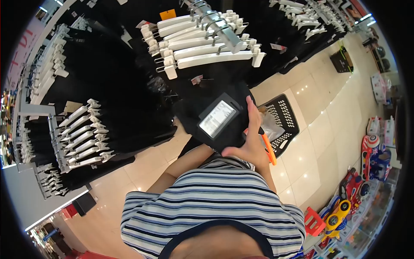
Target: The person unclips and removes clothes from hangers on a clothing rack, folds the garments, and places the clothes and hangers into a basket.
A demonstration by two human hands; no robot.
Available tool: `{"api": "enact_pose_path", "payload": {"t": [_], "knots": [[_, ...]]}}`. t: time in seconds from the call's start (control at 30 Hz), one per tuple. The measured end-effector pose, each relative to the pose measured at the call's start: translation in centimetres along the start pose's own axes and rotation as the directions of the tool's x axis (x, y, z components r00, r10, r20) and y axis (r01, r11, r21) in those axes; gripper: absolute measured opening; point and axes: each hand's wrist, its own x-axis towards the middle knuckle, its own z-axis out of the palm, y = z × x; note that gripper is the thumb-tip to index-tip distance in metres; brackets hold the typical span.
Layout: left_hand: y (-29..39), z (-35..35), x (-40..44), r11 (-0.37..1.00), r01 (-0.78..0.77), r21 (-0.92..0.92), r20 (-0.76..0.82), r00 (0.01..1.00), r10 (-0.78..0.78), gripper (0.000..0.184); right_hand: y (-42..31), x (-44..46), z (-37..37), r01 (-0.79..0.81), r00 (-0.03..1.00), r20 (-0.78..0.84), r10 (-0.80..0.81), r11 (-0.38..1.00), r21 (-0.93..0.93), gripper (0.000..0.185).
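A black garment with a white printed label in a dark frame is in front of me, below the rack. My right hand lies along its right edge, fingers stretched upward and thumb out to the left, touching the cloth. My left hand is hidden under the garment; only its forearm shows, reaching in from below. Just right of my right hand is the orange handle of a black basket with a clear plastic bag in it.
White hangers with black clothes hang on a metal rail ahead. More hangers stand on a rack at left. Toy vehicles line shelves at lower right. A dark box stands on the tiled floor.
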Motion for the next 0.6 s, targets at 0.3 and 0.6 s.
{"api": "enact_pose_path", "payload": {"t": [0.3,0.6], "knots": [[0.7,-3.2,0.5,0.971,-0.151,0.184,-0.271,0.942,0.198,0.038,0.6,-0.9,1.5,0.085,0.994,0.090,-0.068,0.977,-0.197,0.056],[0.6,-5.7,1.0,0.849,-0.153,0.505,-0.411,0.823,0.392,0.032,2.3,-1.4,-0.1,-0.071,0.983,0.170,0.068,0.997,0.009,0.030]]}}
